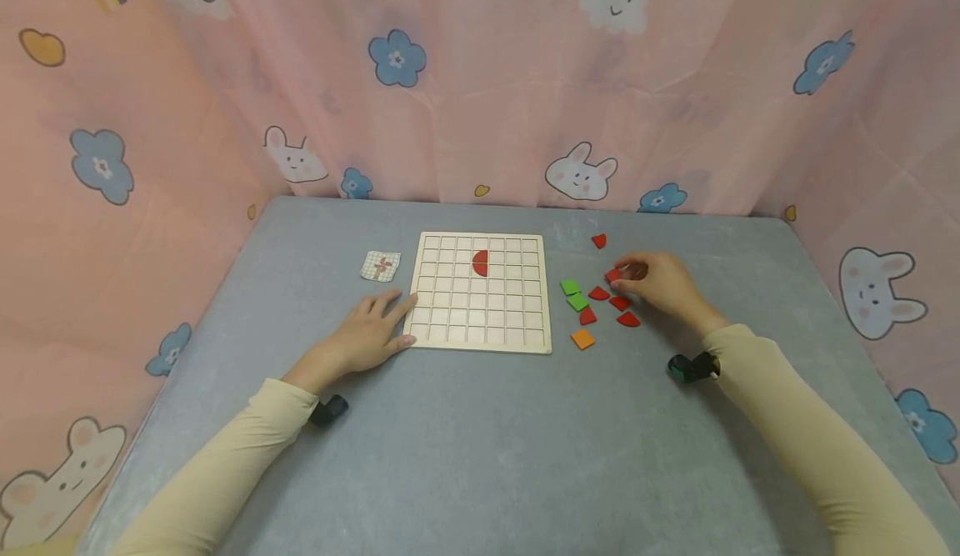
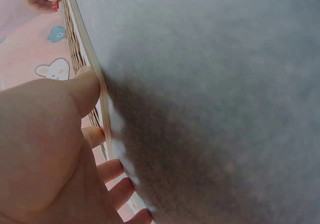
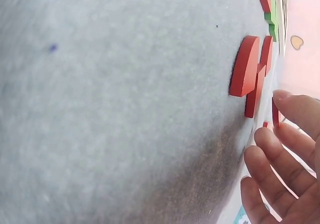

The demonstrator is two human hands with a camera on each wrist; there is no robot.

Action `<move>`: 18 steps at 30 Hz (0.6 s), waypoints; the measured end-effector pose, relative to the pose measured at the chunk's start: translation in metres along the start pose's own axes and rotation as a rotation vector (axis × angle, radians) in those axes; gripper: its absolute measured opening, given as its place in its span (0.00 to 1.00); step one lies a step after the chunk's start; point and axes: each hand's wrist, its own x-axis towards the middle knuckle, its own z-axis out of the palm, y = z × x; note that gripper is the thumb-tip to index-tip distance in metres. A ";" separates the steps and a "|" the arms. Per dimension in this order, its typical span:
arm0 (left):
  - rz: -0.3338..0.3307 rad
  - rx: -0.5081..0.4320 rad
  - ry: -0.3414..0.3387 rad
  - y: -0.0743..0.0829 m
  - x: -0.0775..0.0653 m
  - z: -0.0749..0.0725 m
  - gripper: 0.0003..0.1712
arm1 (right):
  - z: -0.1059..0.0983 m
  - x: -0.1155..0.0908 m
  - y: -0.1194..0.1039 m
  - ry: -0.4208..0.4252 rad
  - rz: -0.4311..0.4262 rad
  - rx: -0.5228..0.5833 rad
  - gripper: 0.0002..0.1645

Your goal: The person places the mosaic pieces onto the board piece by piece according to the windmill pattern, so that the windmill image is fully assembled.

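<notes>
My left hand rests at the left edge of a pale wooden grid board, thumb and index fingertip touching the rim, the other fingers spread on the table. Two red quarter-round pieces sit together in the board's upper middle as a half disc. Right of the board, my right hand pinches a red piece between thumb and index finger. Its full outline is partly hidden by the fingers. Beneath and beside that hand lie several loose red quarter-round pieces.
Two green squares and an orange square lie right of the board. Another red piece lies farther back. A small pattern card is at the board's left. A pink printed curtain encloses the grey table.
</notes>
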 end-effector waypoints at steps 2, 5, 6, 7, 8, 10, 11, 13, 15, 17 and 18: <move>0.000 -0.005 -0.002 0.000 0.000 0.000 0.39 | 0.000 0.000 0.000 0.001 0.001 -0.003 0.22; 0.004 -0.005 0.001 0.000 0.000 0.000 0.39 | -0.001 0.000 -0.001 0.002 0.006 0.003 0.22; 0.003 -0.006 -0.001 -0.001 0.001 0.001 0.40 | -0.001 0.000 -0.001 0.002 0.005 0.005 0.22; 0.003 -0.005 -0.001 -0.001 0.001 0.001 0.40 | -0.002 0.000 -0.001 0.003 0.005 0.006 0.22; 0.002 -0.003 -0.001 -0.001 0.001 0.002 0.40 | -0.002 0.000 -0.002 0.004 0.006 0.006 0.22; 0.003 0.001 -0.001 -0.002 0.001 0.003 0.40 | -0.002 0.000 -0.004 0.003 0.005 0.005 0.22; 0.004 0.004 0.001 -0.002 0.001 0.003 0.40 | -0.002 0.001 -0.005 0.000 0.003 0.003 0.22; 0.007 -0.002 0.005 -0.002 0.000 0.002 0.40 | -0.002 0.002 -0.007 -0.005 0.002 0.002 0.22; 0.009 -0.007 0.008 -0.001 0.000 0.001 0.40 | -0.001 0.003 -0.009 -0.013 0.000 0.007 0.23; 0.013 -0.009 0.011 -0.001 0.000 0.000 0.40 | 0.000 0.004 -0.011 -0.022 -0.005 0.016 0.23; 0.010 -0.014 0.006 -0.001 0.000 0.000 0.40 | 0.000 0.005 -0.012 -0.025 -0.006 0.024 0.23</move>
